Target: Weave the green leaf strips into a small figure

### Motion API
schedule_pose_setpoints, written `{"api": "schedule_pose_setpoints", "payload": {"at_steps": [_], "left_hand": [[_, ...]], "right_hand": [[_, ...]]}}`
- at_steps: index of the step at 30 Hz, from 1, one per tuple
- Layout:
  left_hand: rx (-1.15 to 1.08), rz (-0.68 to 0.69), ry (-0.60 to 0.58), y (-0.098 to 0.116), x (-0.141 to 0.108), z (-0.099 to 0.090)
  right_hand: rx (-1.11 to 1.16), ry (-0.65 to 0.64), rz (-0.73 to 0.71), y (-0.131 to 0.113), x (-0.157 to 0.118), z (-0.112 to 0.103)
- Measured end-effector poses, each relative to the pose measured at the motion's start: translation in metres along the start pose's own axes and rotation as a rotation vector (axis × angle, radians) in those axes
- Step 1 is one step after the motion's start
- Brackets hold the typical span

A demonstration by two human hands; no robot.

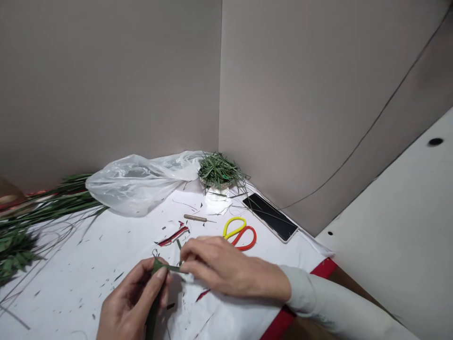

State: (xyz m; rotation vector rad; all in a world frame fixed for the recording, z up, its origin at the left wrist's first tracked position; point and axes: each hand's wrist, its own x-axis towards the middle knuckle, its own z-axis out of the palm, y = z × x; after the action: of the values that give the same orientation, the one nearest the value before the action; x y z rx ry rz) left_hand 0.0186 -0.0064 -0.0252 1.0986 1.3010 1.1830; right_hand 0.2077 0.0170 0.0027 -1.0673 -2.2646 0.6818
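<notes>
The left hand [132,300] pinches a folded green leaf strip [173,268] above the table [81,264], inward of its red-trimmed edge; the right hand [230,271] appears to grasp the strip's end, its fingertips partly hidden. Beyond lie scissors [239,235]; a smartphone [271,217] borders the right edge, and clipped leaves [218,170] are heaped at the far corner.

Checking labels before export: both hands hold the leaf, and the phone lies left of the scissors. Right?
Phone side is wrong: in the head view, the phone lies right of the scissors. Left hand and right hand do hold the leaf.
</notes>
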Motion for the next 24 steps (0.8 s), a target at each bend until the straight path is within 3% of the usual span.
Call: {"api": "schedule_pose_setpoints", "payload": {"at_steps": [2, 6, 9, 16, 24], "left_hand": [[-0.016, 0.013, 0.028, 0.003, 0.000, 0.001], [-0.046, 0.027, 0.062, 0.006, 0.000, 0.001], [-0.065, 0.037, 0.064, 0.006, 0.000, 0.000], [-0.064, 0.069, 0.046, 0.007, -0.002, -0.002], [-0.027, 0.084, 0.012, 0.004, -0.002, -0.005]], "right_hand": [[-0.155, -0.027, 0.017, 0.003, -0.003, -0.028], [-0.500, 0.040, 0.234, 0.026, -0.018, -0.088], [-0.654, 0.057, 0.389, 0.044, -0.035, -0.113], [-0.711, -0.003, 0.490, 0.049, -0.054, -0.120], [-0.557, 0.038, 0.255, 0.014, -0.026, -0.128]]}}
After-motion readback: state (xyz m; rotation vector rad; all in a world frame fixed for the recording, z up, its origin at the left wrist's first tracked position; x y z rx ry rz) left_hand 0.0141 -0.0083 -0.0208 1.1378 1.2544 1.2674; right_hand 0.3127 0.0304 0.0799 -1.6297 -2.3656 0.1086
